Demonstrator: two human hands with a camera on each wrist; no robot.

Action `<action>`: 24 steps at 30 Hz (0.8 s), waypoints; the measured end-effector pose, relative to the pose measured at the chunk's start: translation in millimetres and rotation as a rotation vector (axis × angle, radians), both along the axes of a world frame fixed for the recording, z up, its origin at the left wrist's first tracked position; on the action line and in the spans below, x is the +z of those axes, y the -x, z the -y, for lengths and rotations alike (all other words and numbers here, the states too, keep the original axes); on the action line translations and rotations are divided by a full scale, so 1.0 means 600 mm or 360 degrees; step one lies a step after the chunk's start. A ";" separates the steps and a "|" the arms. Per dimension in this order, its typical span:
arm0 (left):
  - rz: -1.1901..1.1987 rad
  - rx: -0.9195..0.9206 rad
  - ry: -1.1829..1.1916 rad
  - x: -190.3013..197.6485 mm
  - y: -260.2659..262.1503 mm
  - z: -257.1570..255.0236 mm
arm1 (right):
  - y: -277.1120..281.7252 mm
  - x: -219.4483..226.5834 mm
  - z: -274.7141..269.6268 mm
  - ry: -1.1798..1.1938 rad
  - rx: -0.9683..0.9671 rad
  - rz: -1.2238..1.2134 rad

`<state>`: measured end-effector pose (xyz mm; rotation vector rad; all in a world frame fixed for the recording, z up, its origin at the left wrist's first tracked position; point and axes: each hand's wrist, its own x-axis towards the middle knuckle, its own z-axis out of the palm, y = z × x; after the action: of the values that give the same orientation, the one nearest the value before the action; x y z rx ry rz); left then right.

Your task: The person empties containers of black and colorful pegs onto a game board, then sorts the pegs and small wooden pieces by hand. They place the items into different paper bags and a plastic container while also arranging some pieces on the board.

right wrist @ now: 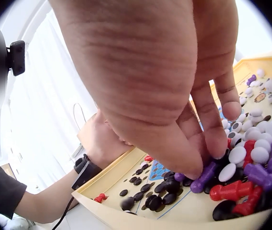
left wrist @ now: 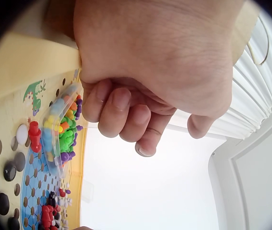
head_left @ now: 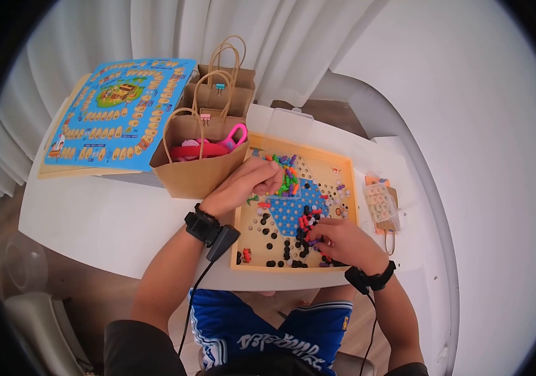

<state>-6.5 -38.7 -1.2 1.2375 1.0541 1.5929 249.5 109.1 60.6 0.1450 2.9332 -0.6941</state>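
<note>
A wooden game board tray (head_left: 352,210) with a blue hole-dotted star pattern (head_left: 283,216) lies on the table. My left hand (head_left: 257,180), fingers loosely curled, hovers beside a clear container of colored pawns (left wrist: 61,127); nothing shows in its grasp. At the tray's near right, my right hand (head_left: 343,241) reaches into a mixed pile, thumb and fingertip pinching a purple pawn (right wrist: 204,179). Red pawns (right wrist: 231,190), white pieces (right wrist: 238,155) and black pieces (right wrist: 170,186) crowd around those fingers. More black pieces (left wrist: 3,203) are scattered on the board.
Paper bags with handles (head_left: 202,172) stand at the tray's back left, one holding pink things. A blue printed game sheet (head_left: 121,116) lies behind them. Right of the tray is a clear case (head_left: 382,203) of small round pieces. Tray walls (right wrist: 126,165) rise around the pieces.
</note>
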 end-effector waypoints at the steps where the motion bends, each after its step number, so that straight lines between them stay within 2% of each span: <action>1: -0.0004 0.0002 0.0009 -0.001 0.001 0.000 | -0.002 0.003 0.002 -0.0026 -0.0011 0.0038; 14: -0.0018 0.0013 0.0006 -0.002 -0.002 -0.002 | -0.011 -0.003 0.000 -0.0111 0.0054 0.0089; 18: -0.0043 0.0038 0.0017 0.000 -0.002 0.000 | 0.046 0.014 -0.022 -0.0020 0.0055 -0.0058; 20: -0.0062 0.0039 0.0019 0.000 -0.002 -0.002 | 0.089 0.026 -0.034 0.0144 -0.0176 -0.0270; 24: -0.0054 0.0025 0.0015 0.001 -0.001 0.000 | 0.147 0.010 -0.059 0.0369 -0.0374 -0.0501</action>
<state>-6.0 -39.0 -0.7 1.2571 1.0936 1.5820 161.1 144.3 66.4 0.3956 3.1263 -1.1847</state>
